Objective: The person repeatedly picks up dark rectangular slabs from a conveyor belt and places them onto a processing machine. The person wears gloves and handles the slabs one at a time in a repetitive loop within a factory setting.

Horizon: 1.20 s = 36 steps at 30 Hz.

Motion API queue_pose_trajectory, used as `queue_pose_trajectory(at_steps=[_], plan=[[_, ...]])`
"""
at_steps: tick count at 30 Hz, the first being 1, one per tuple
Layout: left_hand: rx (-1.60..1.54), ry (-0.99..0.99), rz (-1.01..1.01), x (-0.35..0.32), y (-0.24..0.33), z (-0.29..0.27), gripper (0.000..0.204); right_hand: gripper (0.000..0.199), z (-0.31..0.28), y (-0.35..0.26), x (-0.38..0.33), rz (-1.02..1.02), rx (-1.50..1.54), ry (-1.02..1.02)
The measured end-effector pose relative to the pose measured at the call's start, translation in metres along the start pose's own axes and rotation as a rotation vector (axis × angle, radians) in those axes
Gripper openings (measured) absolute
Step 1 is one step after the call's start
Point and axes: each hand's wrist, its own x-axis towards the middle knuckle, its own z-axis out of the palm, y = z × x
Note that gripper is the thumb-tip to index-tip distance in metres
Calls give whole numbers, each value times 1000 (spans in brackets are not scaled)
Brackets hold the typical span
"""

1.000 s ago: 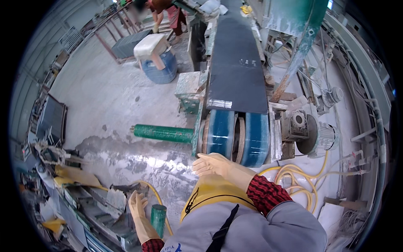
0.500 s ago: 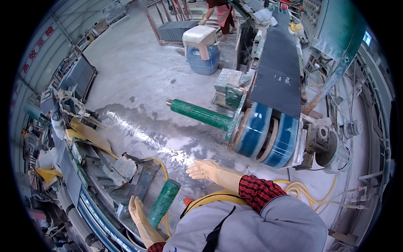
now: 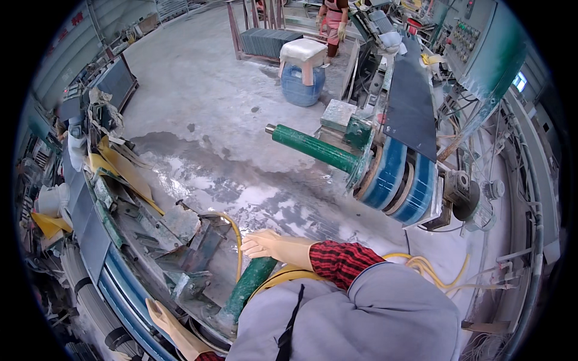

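Note:
My left hand (image 3: pixel 164 320), in a cream rubber glove, is open with its fingers stretched out. It is beside the blue conveyor belts (image 3: pixel 129 298) at the lower left, and nothing is in it. My right hand (image 3: pixel 262 244), gloved the same way, is over the upper end of a green roller (image 3: pixel 250 283). Its fingers are loosely bent and appear to hold nothing; whether it touches the roller I cannot tell. A dark grey slab (image 3: pixel 410 99) lies on the right-hand conveyor, which ends in wide blue belts (image 3: pixel 385 174). A second green roller (image 3: pixel 313 149) juts out from that conveyor.
A blue barrel (image 3: pixel 303 87) with a white cover stands on the wet floor ahead. Behind it, a rack (image 3: pixel 271 42) holds several grey slabs, and a co-worker in a pink apron (image 3: pixel 333 27) stands nearby. Yellow hoses (image 3: pixel 430 268) lie at the right, near a motor (image 3: pixel 466 198).
My view has turned left. My left hand has moved left toward the blue belts. My right hand has moved left, over the near green roller, its fingers more bent. The co-worker has straightened up.

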Motion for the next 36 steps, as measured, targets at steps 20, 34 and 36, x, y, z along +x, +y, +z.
queue_pose_trajectory(at_steps=[20,34,36], plan=[[494,147,351,20,27,5,32,40,73,-11,16,169,-280,101],[516,188,206,5,18,1,32,39,54,-41,31,325,-407,171],[521,194,251,4,24,3,31,39,54,-46,33,344,-469,235]])
